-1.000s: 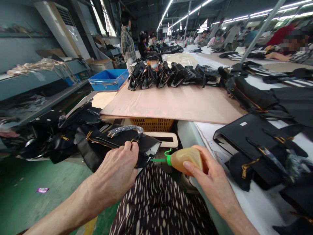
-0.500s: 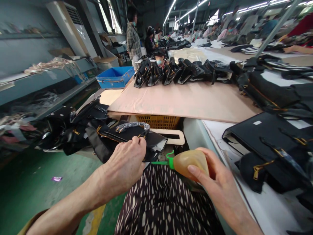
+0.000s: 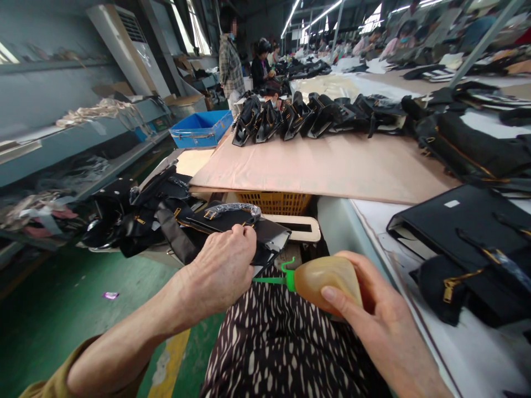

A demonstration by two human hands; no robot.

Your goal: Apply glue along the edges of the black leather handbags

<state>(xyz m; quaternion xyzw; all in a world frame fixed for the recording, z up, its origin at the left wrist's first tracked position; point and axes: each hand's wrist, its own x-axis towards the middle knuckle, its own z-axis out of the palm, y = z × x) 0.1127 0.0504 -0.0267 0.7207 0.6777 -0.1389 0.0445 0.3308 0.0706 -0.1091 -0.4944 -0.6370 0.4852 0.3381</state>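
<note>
In my right hand (image 3: 379, 309) is a squeeze bottle (image 3: 321, 276) of amber liquid, lying on its side with its green nozzle pointing left. The tip of the nozzle reaches close beside the fingers of my left hand (image 3: 226, 265). That hand is closed on the near edge of a black handbag (image 3: 271, 235), its fingertips hidden behind the knuckles. The bag lies over my lap's far side, its handle (image 3: 234, 209) wrapped in clear plastic. Whether the nozzle touches the bag cannot be made out.
More black bags (image 3: 143, 213) are heaped at the left, and others (image 3: 468, 243) lie on the right-hand table. A row of bags stands along the pinkish board (image 3: 332, 166) ahead. Beneath it is a yellow crate (image 3: 274, 203). A blue bin (image 3: 201, 130) stands behind; people work farther back.
The view has turned slightly left, so the surroundings sit farther right. My left hand still holds the bag, and the bottle's nozzle stays beside it, with its tip slightly closer to the fingers.
</note>
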